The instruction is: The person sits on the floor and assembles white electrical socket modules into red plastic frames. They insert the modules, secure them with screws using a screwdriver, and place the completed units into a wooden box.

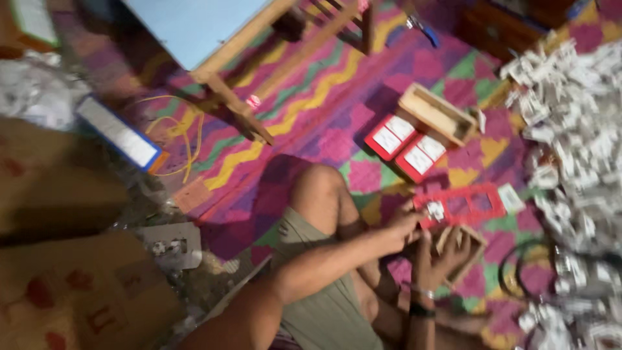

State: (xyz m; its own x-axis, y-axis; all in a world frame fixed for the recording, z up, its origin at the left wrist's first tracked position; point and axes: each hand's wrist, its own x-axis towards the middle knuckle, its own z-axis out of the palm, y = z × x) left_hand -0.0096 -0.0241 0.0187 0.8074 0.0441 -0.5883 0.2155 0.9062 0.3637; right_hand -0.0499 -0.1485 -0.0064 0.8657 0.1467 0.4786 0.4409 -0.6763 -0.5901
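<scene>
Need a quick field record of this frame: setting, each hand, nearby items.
setting: person seated on a zigzag-patterned woven mat, knee bent
left hand: touching the left end of a red plastic frame with rectangular openings
right hand: gripping a small open wooden box under the frame
wrist: dark band on the right wrist
nearby: two red flat packs with white labels, long open wooden box, heap of small white pieces
left side: brown cardboard boxes
sharpness: motion-blurred, fine detail unclear

Left hand (403,228) reached toward two o'clock, fingers curled; right hand (447,256) lay just beside it, palm up, fingers bent.
</scene>
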